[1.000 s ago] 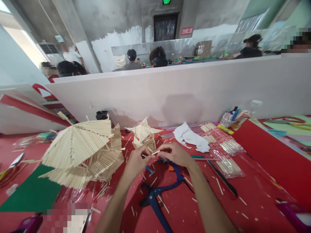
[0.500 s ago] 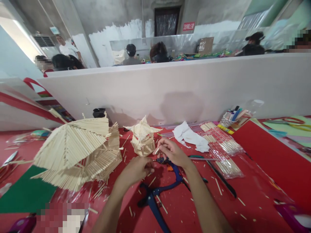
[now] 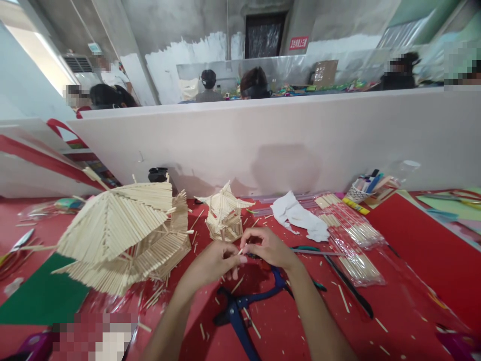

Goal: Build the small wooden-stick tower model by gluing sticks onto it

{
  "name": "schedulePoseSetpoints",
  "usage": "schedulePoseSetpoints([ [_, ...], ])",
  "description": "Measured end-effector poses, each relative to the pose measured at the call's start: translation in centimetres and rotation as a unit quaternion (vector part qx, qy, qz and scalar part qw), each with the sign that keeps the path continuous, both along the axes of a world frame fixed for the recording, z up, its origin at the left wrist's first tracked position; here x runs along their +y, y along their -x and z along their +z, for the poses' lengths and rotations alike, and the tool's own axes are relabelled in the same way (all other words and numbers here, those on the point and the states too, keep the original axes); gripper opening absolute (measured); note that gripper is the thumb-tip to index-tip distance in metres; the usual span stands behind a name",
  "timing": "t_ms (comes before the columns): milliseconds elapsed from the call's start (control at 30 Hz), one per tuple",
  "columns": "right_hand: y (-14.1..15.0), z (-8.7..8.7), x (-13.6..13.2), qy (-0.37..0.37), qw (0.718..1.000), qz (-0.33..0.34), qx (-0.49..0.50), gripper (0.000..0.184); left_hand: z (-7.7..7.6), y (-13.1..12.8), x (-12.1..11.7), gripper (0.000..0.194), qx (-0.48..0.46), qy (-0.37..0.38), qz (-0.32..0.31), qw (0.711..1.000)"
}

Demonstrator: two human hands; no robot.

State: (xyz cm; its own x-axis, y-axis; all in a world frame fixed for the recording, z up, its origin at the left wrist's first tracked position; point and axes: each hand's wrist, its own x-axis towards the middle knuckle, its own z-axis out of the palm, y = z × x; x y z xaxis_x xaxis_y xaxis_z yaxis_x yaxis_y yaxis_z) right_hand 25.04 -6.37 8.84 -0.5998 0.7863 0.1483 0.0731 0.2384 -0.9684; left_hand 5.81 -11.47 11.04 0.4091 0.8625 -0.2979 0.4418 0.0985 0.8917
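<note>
My right hand (image 3: 269,246) is closed in a pinch on a short piece of wooden stick (image 3: 242,248). My left hand (image 3: 220,261) meets it from the other side, thumb and forefinger pressed together at the same piece. Just beyond the hands stands a small pavilion model (image 3: 224,213) of pale sticks with upturned roof corners. Partly under the hands lies a blue-handled cutter (image 3: 240,303), its far handle hidden behind the right hand. A much larger stick model with a broad sloping roof (image 3: 116,220) stands to the left.
Bags of wooden sticks (image 3: 351,245), a crumpled white tissue (image 3: 298,215) and a pen basket (image 3: 358,190) are on the right. Behind the red table rises a white partition (image 3: 210,145). Scissors (image 3: 20,240) lie far left. Stick offcuts are scattered about. Several people are beyond the partition.
My left hand has moved up and right to meet my right hand at the stick piece. The right hand has come down slightly. The view has shifted a little.
</note>
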Motion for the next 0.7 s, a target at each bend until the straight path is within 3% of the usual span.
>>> schedulePoseSetpoints([
  [67, 0.1, -0.3, 0.0, 0.039, 0.999, -0.008, 0.033, 0.023, 0.0, 0.7, -0.1, 0.036, 0.019, 0.029, -0.047, 0.998],
  [167, -0.1, -0.6, 0.2, 0.082, 0.992, -0.04, 0.092, 0.028, -0.3, 2.1, -0.3, 0.031, 0.111, 0.011, -0.109, 0.988],
  [267, -0.6, -0.6, 0.4, 0.064, 0.993, -0.048, 0.091, 0.027, -0.7, 3.6, -0.5, 0.022, 0.262, -0.03, -0.094, 0.96],
  [367, -0.8, -0.3, 0.4, 0.055, 0.996, -0.027, 0.058, 0.024, -0.5, 4.4, -0.7, 0.031, 0.355, -0.077, -0.067, 0.929],
  [500, -0.4, -0.2, 0.0, 0.038, 0.999, -0.011, 0.011, 0.018, 0.6, 4.0, -0.6, 0.021, 0.315, -0.124, -0.039, 0.94],
  [567, 0.1, -0.2, -0.2, 0.016, 1.0, -0.006, -0.012, 0.014, 0.7, 3.4, -0.3, 0.03, 0.244, -0.147, -0.024, 0.958],
  [700, 1.5, -0.6, -0.6, 0.005, 1.0, 0.005, -0.005, 0.01, -0.4, 2.1, 0.5, 0.04, 0.104, -0.154, -0.041, 0.982],
])
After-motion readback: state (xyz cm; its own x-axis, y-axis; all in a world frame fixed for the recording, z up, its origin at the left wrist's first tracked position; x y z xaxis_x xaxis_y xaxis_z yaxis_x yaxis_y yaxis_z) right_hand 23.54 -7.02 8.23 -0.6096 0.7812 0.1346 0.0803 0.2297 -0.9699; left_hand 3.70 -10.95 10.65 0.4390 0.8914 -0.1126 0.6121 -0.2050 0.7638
